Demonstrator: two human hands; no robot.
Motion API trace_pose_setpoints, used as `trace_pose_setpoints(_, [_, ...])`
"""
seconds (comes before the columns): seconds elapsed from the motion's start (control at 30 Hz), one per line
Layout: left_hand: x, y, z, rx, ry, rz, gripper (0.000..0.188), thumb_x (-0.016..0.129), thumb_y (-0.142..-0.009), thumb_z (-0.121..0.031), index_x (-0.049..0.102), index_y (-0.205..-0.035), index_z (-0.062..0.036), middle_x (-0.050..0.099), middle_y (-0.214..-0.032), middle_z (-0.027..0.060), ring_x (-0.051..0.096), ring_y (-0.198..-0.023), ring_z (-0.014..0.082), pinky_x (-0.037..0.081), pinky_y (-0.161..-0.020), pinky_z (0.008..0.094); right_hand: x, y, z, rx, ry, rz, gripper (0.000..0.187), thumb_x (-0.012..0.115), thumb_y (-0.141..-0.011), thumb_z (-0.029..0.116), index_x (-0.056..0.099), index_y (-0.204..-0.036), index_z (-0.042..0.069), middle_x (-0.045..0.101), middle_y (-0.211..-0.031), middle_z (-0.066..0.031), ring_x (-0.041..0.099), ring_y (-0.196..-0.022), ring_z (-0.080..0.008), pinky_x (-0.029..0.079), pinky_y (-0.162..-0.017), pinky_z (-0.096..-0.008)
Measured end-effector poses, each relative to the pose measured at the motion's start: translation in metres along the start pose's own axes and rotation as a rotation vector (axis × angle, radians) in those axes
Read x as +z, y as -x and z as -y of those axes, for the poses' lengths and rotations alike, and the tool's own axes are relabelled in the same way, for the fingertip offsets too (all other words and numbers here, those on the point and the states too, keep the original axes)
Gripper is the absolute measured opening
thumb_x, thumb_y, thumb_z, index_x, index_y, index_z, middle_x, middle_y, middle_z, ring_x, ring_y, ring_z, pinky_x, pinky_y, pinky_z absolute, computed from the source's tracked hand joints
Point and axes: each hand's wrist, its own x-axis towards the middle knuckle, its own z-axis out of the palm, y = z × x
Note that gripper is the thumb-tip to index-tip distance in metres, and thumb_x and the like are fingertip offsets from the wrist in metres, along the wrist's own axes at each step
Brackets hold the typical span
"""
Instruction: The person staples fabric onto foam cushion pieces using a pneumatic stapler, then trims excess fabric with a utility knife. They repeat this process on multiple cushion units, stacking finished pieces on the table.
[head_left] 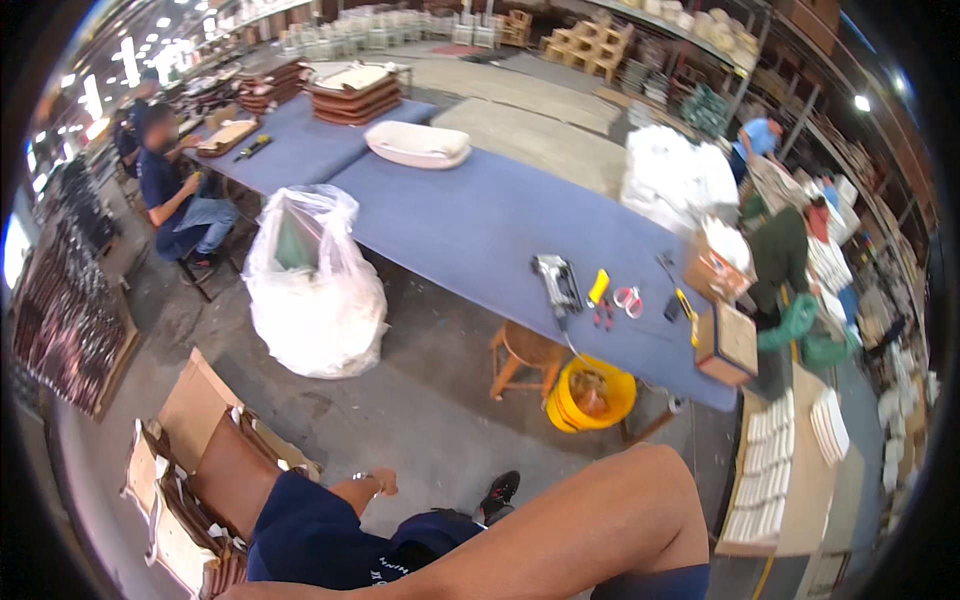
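Brown-and-cream padded panels (180, 550) stacked at lower left, apparently awaiting work; similar brown, cream-topped stack (355, 104) on the far blue bench (318, 150), perhaps done. Left hand (386, 482) near the panels, grip impossible to tell; right hand out of view, hold unknown.

Left hand (385, 483) low over the floor, band at the wrist; finger pose too small to read. Right forearm (520, 540) laid across the body, running off the lower edge toward the seat stack (180, 540); that hand out of sight. Brown sheet (235, 465) beside the stack.

Ahead, blue table (450, 225): cream shell (418, 146), staple gun (556, 283), scissors (629, 302), red-handled pliers (603, 316), yellow tool (598, 287), box (727, 345) at the right end. Yellow bucket (562, 407) below, beside wooden stool (532, 346). Filled plastic bag (315, 315) stands by the table's near side. Seated co-worker (170, 190) at far left.
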Motion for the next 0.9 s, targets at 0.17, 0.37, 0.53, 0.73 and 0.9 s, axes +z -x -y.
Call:
trace_pose_setpoints(0.17, [-0.001, 0.006, -0.006, -0.025, 0.241, -0.080, 0.050, 0.062, -0.088, -0.035, 0.070, -0.127, -0.0036, 0.067, -0.133, 0.0220, 0.062, -0.126, 0.0386, 0.050, -0.105, 0.0483, 0.007, -0.002, -0.041, -0.298, -0.271, 0.151, 0.029, 0.065, -0.082, 0.026, 0.072, -0.072, 0.000, 0.068, -0.069, -0.0179, 0.065, -0.064, -0.0340, 0.051, -0.061, -0.0460])
trace_pose_setpoints(0.37, [-0.044, -0.083, -0.029, 0.148, 0.551, -0.457, 0.054, 0.058, -0.092, -0.043, 0.069, -0.129, -0.0047, 0.067, -0.133, 0.0222, 0.060, -0.128, 0.0410, 0.048, -0.107, 0.0493, 0.013, -0.028, -0.067, -0.651, -0.419, 0.521, 0.032, 0.065, -0.088, 0.032, 0.079, -0.087, 0.003, 0.076, -0.091, -0.0202, 0.073, -0.085, -0.0350, 0.056, -0.074, -0.0460])
trace_pose_setpoints(0.53, [-0.116, -0.068, -0.027, 0.102, 0.586, -0.380, 0.054, 0.060, -0.092, -0.043, 0.068, -0.130, -0.0056, 0.067, -0.131, 0.0219, 0.061, -0.126, 0.0409, 0.048, -0.107, 0.0495, -0.011, -0.049, -0.140, -0.714, -0.521, 0.652, 0.032, 0.066, -0.086, 0.035, 0.080, -0.089, 0.006, 0.076, -0.093, -0.0176, 0.073, -0.088, -0.0345, 0.056, -0.077, -0.0456])
trace_pose_setpoints(0.73, [-0.145, -0.078, 0.083, -0.032, 0.577, -0.291, 0.055, 0.061, -0.091, -0.043, 0.068, -0.131, -0.0067, 0.068, -0.130, 0.0214, 0.062, -0.125, 0.0407, 0.049, -0.105, 0.0496, 0.014, -0.086, -0.242, -0.723, -0.528, 0.582, 0.031, 0.067, -0.083, 0.035, 0.079, -0.090, 0.007, 0.075, -0.090, -0.0166, 0.073, -0.087, -0.0349, 0.056, -0.076, -0.0465])
trace_pose_setpoints(0.9, [-0.202, -0.105, 0.167, -0.051, 0.526, -0.250, 0.055, 0.062, -0.091, -0.044, 0.067, -0.132, -0.0076, 0.069, -0.128, 0.0211, 0.063, -0.123, 0.0406, 0.050, -0.105, 0.0497, 0.015, -0.130, -0.350, -0.661, -0.495, 0.540, 0.030, 0.068, -0.080, 0.035, 0.078, -0.091, 0.009, 0.074, -0.089, -0.0158, 0.072, -0.087, -0.0352, 0.056, -0.076, -0.0472])
